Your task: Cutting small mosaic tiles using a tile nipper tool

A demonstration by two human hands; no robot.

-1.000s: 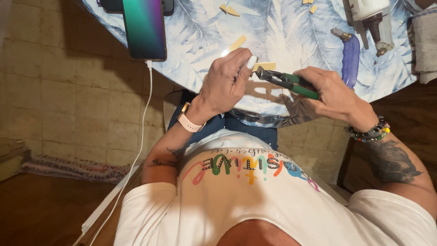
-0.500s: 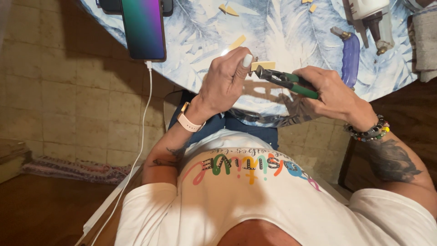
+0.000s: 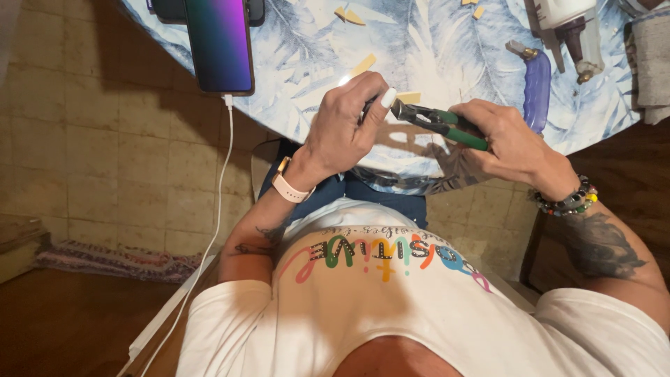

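- My left hand (image 3: 345,129) pinches a small piece I can't see well, at the near edge of the tabletop (image 3: 447,49).
- My right hand (image 3: 513,139) squeezes green pliers (image 3: 436,122), tips touching my left fingers.
- Farther off, a phone (image 3: 218,43) lies at the left edge.

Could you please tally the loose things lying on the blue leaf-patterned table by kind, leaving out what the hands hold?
Phones: 1
Small yellow pieces: 4 in view
Purple-handled tools: 1
White glue gun: 1
Grey cloths: 1
Total: 8
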